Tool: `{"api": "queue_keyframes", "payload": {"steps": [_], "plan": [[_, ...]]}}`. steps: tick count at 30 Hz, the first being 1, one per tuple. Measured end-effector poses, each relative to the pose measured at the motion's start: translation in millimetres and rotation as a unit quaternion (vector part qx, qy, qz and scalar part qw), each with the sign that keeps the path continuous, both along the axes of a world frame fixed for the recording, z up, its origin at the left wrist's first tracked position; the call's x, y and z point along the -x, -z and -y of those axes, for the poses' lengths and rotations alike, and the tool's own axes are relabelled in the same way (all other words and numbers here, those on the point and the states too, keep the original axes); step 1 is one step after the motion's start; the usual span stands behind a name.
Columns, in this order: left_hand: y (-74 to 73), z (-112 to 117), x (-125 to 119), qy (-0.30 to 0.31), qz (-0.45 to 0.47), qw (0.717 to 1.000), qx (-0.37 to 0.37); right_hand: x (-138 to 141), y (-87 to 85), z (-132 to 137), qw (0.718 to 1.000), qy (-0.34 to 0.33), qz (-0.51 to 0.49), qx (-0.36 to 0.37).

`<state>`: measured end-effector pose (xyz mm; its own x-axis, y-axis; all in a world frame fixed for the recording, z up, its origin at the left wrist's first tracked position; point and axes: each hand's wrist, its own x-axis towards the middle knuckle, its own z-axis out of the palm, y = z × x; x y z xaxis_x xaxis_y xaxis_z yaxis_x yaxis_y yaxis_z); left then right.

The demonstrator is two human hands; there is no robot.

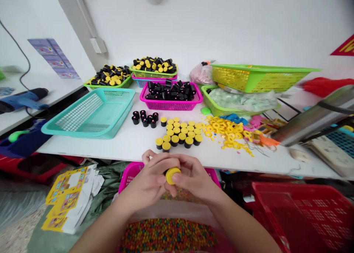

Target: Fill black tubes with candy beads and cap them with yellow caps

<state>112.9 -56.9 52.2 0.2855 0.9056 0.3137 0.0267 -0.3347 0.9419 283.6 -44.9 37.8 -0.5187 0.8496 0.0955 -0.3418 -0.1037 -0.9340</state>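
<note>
My left hand and my right hand meet just below the table's front edge. Both are closed round one small piece with a yellow cap; its body is hidden by my fingers. Beneath my hands lies a clear bag of tiny coloured beads over a pink basket. On the white table stand several black tubes with yellow caps and a few open black tubes. A heap of yellow rings lies to their right.
An empty teal basket sits at the left. A pink basket of black tubes and green baskets of capped tubes stand behind. A red crate is at lower right, printed cards at lower left.
</note>
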Motion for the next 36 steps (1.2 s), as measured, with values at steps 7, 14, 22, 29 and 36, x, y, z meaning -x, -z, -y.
{"api": "queue_keyframes", "payload": {"steps": [7, 14, 22, 29, 36], "plan": [[11.2, -13, 3, -0.198, -0.206, 0.940, -0.186, -45, -10.8, -28, 0.947, 0.152, 0.211, -0.189], [47.0, -50, 39, -0.282, -0.210, 0.935, 0.053, -182, 42.8, -73, 0.594, 0.346, 0.659, -0.306], [49.7, -68, 21, -0.201, -0.258, 0.940, 0.101, -209, 61.3, -90, 0.582, 0.282, 0.668, -0.368], [1.8, -81, 46, -0.174, -0.314, 0.931, 0.059, -205, 50.9, -89, 0.487, 0.298, 0.703, -0.423], [7.0, -157, 48, -0.248, -0.504, 0.825, -0.067, -199, 53.8, -98, 0.648, 0.471, 0.495, -0.337]]}}
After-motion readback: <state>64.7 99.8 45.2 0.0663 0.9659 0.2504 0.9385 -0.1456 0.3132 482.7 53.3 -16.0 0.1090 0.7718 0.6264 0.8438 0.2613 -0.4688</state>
